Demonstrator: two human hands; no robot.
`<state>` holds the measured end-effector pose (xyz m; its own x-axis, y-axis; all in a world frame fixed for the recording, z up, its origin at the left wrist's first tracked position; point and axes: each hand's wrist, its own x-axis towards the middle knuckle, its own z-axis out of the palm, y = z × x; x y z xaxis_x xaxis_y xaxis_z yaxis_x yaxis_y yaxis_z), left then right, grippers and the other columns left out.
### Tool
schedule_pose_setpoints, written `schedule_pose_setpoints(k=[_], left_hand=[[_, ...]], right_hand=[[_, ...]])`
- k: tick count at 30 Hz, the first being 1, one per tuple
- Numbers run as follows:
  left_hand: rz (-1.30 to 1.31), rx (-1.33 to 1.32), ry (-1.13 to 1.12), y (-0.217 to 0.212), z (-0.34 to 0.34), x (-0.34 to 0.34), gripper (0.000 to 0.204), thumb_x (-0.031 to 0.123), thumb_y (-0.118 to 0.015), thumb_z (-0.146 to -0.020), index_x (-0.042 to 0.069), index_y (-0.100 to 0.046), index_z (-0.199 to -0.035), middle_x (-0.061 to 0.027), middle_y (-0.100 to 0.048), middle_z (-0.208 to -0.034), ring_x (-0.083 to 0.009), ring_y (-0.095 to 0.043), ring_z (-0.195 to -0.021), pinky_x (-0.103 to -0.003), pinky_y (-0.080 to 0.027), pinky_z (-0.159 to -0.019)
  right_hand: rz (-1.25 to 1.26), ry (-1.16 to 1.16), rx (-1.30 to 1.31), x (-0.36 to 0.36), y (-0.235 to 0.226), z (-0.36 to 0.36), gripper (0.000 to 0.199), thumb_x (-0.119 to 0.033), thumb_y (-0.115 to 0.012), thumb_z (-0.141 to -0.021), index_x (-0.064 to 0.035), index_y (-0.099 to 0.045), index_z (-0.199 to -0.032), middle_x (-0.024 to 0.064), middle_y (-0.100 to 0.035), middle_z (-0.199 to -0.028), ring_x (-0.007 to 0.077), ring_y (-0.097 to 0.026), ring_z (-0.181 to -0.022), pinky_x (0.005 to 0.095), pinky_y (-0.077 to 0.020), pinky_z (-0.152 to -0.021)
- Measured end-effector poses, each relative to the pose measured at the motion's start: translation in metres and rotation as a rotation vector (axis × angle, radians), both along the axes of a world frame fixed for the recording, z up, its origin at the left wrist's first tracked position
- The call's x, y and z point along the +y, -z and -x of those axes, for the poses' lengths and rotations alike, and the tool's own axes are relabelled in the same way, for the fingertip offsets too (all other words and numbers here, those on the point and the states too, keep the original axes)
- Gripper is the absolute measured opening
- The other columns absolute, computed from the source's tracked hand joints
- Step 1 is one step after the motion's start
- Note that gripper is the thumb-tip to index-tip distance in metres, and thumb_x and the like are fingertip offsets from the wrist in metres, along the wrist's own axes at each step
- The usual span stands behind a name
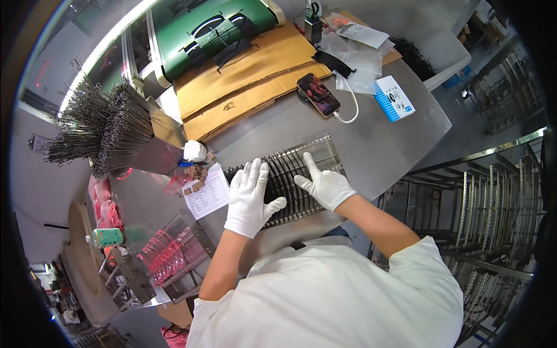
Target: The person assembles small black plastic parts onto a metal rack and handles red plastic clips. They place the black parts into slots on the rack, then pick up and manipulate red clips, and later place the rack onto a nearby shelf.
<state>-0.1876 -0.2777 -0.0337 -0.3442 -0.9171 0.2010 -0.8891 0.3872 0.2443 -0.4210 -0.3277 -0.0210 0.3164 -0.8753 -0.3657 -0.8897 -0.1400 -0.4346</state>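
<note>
A flat metal rack (326,151) with slotted edges lies on the table in front of me, holding a row of dark curved pieces (281,184) side by side. My left hand (248,197), in a white glove, rests over the rack's left end with its fingers stretched out together and the thumb apart. Over the right part is my right hand (326,185), also gloved, its index finger and thumb spread and the other fingers curled. Neither hand visibly grips anything. Some of the dark pieces are hidden under the left hand.
Left of the rack lies a written paper sheet (209,192). A bundle of hooked wires (110,124) stands farther left, near cardboard (238,87). Beyond the rack are a phone (318,95) and a blue-white box (394,98). Pink-wrapped pieces (165,255) lie at lower left; metal racks (487,214) stand right.
</note>
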Motion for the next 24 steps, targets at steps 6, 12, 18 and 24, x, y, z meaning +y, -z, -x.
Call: schedule_pose_setpoints(k=[6, 12, 18, 24], left_hand=[[0.060, 0.096, 0.016, -0.026, 0.034, -0.020, 0.094, 0.059, -0.069, -0.084, -0.006, -0.045, -0.147, -0.0277, -0.048, -0.150, -0.0446, -0.044, -0.140, -0.052, -0.031, -0.118], [0.023, 0.154, 0.023, -0.008, 0.071, -0.029, 0.102, 0.059, -0.073, -0.079, -0.011, -0.041, -0.146, -0.0316, -0.039, -0.154, -0.0431, -0.039, -0.145, -0.052, -0.028, -0.119], [-0.027, 0.080, 0.023, -0.004, 0.061, -0.038, 0.092, 0.063, -0.061, -0.089, -0.006, -0.045, -0.147, -0.0292, -0.046, -0.150, -0.0434, -0.042, -0.142, -0.052, -0.030, -0.119], [-0.093, 0.049, 0.016, -0.012, 0.066, -0.043, 0.088, 0.062, -0.061, -0.090, -0.005, -0.048, -0.146, -0.0269, -0.047, -0.151, -0.0407, -0.043, -0.143, -0.051, -0.030, -0.119]], right_hand=[[0.232, 0.091, -0.261, -0.032, -0.009, 0.006, 0.072, -0.056, -0.047, -0.102, -0.0081, -0.037, -0.155, 0.0263, -0.071, -0.089, 0.0440, -0.070, -0.086, 0.0515, -0.0542, -0.078], [0.254, 0.152, -0.347, -0.082, -0.043, -0.040, 0.058, -0.046, -0.058, -0.099, -0.0140, -0.054, -0.146, 0.0235, -0.073, -0.096, 0.0412, -0.069, -0.094, 0.0487, -0.0533, -0.084], [0.699, -0.099, -0.572, -0.201, 0.029, -0.112, 0.038, -0.031, -0.061, -0.095, -0.0059, -0.068, -0.123, 0.0202, -0.071, -0.107, 0.0381, -0.068, -0.099, 0.0452, -0.0540, -0.088], [0.656, -0.143, -0.158, -0.331, 0.052, -0.213, 0.035, -0.020, -0.056, -0.091, -0.0105, -0.059, -0.124, 0.0198, -0.063, -0.116, 0.0378, -0.062, -0.110, 0.0486, -0.0517, -0.090]])
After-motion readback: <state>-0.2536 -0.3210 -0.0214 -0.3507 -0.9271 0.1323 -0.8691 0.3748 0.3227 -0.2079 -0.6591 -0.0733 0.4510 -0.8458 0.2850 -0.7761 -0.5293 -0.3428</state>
